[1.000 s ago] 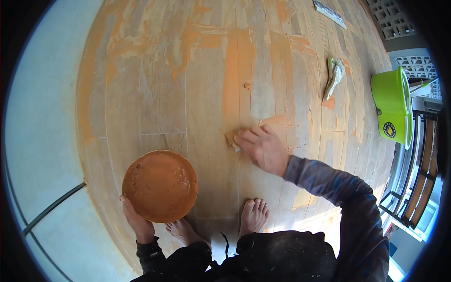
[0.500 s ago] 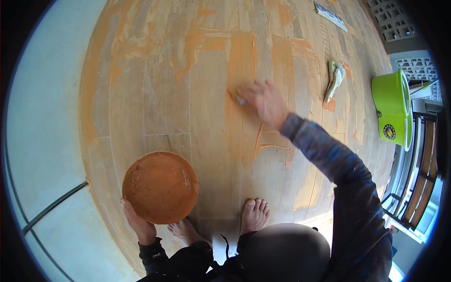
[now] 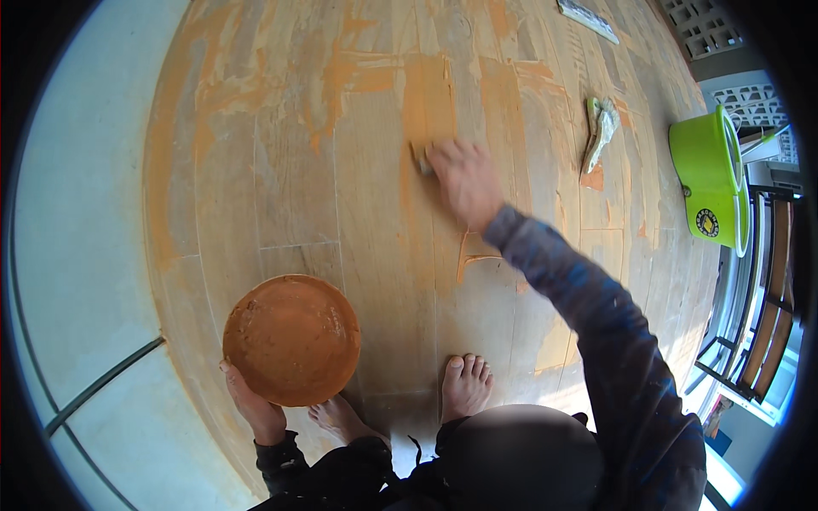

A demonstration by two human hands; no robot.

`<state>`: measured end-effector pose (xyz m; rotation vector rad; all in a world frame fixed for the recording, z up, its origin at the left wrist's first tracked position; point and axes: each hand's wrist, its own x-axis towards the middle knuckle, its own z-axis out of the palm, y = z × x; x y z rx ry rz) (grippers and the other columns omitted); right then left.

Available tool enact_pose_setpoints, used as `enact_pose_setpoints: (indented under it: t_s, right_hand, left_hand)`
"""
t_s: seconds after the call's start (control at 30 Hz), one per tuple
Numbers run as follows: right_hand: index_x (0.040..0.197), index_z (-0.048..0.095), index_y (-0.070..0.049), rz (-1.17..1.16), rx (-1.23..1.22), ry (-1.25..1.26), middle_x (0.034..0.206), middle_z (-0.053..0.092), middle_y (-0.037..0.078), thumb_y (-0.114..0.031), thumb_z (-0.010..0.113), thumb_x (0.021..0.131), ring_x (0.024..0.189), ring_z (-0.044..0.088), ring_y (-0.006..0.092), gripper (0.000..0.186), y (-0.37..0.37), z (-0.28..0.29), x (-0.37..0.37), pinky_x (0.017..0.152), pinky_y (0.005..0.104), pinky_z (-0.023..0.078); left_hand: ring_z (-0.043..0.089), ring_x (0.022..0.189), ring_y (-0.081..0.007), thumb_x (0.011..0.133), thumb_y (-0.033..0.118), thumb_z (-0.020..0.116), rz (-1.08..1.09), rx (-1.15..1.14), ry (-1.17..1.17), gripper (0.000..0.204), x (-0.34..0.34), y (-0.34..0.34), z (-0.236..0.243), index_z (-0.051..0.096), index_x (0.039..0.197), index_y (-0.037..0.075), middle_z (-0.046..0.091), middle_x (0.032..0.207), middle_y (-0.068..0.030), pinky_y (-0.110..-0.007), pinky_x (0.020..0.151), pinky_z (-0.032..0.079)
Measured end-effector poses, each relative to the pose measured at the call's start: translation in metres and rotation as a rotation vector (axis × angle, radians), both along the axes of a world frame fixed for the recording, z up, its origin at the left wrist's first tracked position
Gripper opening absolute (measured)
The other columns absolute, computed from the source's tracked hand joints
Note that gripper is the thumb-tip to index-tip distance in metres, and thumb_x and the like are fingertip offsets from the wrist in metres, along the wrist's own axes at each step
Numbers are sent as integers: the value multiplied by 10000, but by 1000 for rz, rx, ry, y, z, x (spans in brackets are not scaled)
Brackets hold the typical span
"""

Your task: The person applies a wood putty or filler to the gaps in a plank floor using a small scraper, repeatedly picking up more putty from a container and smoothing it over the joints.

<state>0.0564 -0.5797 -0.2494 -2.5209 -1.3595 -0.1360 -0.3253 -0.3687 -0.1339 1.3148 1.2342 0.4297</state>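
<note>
My left hand point(image 3: 253, 405) grips the lower left side of a round bowl point(image 3: 292, 277), held above the floor near my feet. Orange-brown paste point(image 3: 294, 341) lies in it. Farther out, my right hand point(image 3: 466, 180) is closed around a small putty knife point(image 3: 423, 162), slightly blurred and partly covered by the fingers. Its thin dark edge is at the floor, over an orange-smeared plank. Beneath both hands runs the wood-look plank floor point(image 3: 298, 204), streaked with orange paste, mostly toward the far side. A thin curved ridge of paste point(image 3: 461, 260) lies just below my right wrist.
A paste-smeared tool with a green part point(image 3: 601, 132) lies at the right. Beyond it is a long flat metal blade point(image 3: 588, 21). A lime-green bucket point(image 3: 703, 162) and a slatted bench point(image 3: 769, 319) stand at the right edge. Pale tiles point(image 3: 94, 230) border the left.
My right hand has moved the putty knife slightly away from me along the plank. The bowl stays almost in place in my left hand. The view has shifted a little.
</note>
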Motion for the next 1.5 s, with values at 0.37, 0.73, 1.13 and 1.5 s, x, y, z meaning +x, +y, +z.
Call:
enact_pose_setpoints:
  t_s: [0.37, 0.73, 1.13, 1.5]
  right_hand:
    - [1043, 693, -40, -433, 133, 225, 995, 652, 111, -36, 694, 755, 886, 615, 320, 288, -118, 52, -70, 769, 454, 502]
    - [1034, 711, -74, -154, 327, 457, 898, 654, 135, -62, 683, 786, 902, 616, 342, 249, -10, 24, -154, 799, 446, 507]
    - [1197, 714, -80, 73, 14, 457, 1114, 674, 62, -78, 648, 782, 1032, 618, 277, 421, -117, 35, -280, 837, 390, 478]
    - [1136, 702, -102, 102, 26, 310, 985, 603, 35, -139, 689, 789, 927, 585, 236, 349, -107, 19, -249, 822, 385, 465]
  left_hand:
    - [559, 1270, -208, 1147, 449, 256, -343, 316, 137, 574, -9, 11, -10, 474, 1422, -5, 562, 1392, -130, -368, 1077, 459]
    - [575, 1228, -195, 1154, 428, 236, -196, 118, -38, 575, -11, 16, -12, 531, 1370, -15, 585, 1363, -132, -367, 1069, 451]
    - [528, 1329, -216, 1149, 449, 221, -3, 77, -153, 610, -33, 16, 5, 454, 1468, -17, 535, 1449, -137, -379, 1133, 413]
    - [515, 1369, -231, 1146, 447, 261, -102, -43, -246, 586, 16, 31, 0, 422, 1511, 17, 502, 1508, -125, -395, 1161, 409]
